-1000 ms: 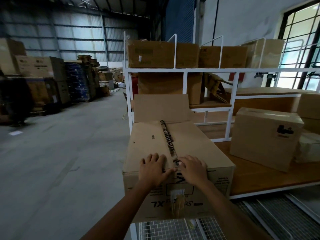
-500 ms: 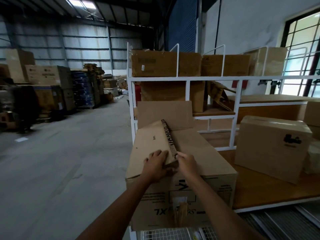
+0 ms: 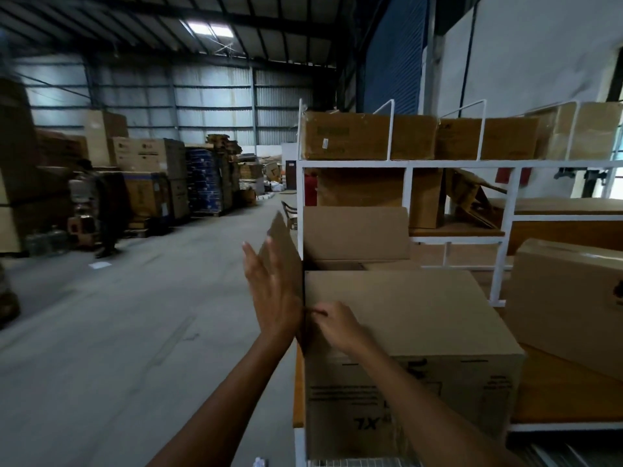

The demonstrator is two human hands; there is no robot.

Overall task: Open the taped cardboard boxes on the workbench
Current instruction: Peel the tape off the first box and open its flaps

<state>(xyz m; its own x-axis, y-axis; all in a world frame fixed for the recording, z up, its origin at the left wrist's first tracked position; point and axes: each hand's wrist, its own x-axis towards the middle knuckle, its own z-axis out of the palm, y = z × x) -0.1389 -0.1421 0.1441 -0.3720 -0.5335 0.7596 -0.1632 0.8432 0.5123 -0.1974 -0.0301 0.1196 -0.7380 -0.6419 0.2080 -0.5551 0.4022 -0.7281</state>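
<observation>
A large cardboard box [image 3: 408,389] marked XL stands at the left end of the wooden workbench [image 3: 559,402]. Its left flap [image 3: 282,246] stands upright, and my left hand [image 3: 269,294] lies flat along that flap's outer side with fingers straight, thumb hidden, holding it up. The right flap [image 3: 411,305] still lies flat over the box. My right hand [image 3: 337,326] has its fingertips curled under that flap's inner edge near the front. The far flap [image 3: 354,230] is raised behind. A second, closed box [image 3: 566,298] sits to the right.
A white metal rack [image 3: 408,163] rises behind the bench and carries more cartons [image 3: 367,136] on top. Left of the bench lies open concrete floor [image 3: 118,332]. A person [image 3: 101,210] stands far left beside stacked cartons [image 3: 148,176].
The left flap has swung from half raised to fully upright under my left hand. My right hand stays at the seam on the right flap. The camera has tilted upward and leftward.
</observation>
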